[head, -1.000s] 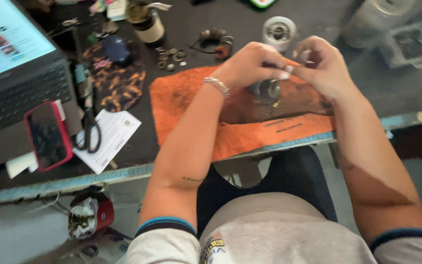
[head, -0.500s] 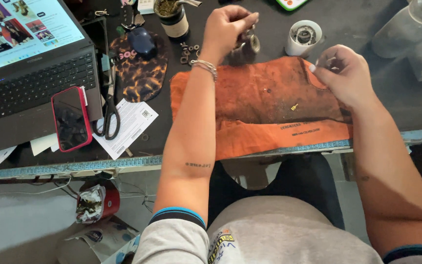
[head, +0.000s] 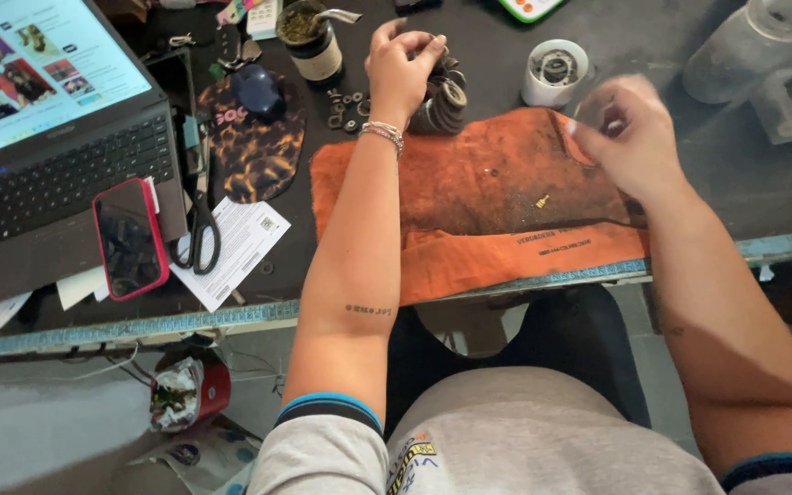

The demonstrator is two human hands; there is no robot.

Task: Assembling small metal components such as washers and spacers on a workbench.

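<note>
Your left hand (head: 402,69) closes its fingers around a dark round coil (head: 444,96), lying just past the orange cloth (head: 469,197) on the dark worktop (head: 689,147); its axis is unclear. Your right hand (head: 625,137), blurred, hovers over the cloth, grip unclear.

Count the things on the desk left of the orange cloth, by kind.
Laptop: 1
Phone, red case: 1
Scissors: 1
Computer mouse: 1
Mouse pad: 1
Printed paper sheet: 1
Total: 6
</note>
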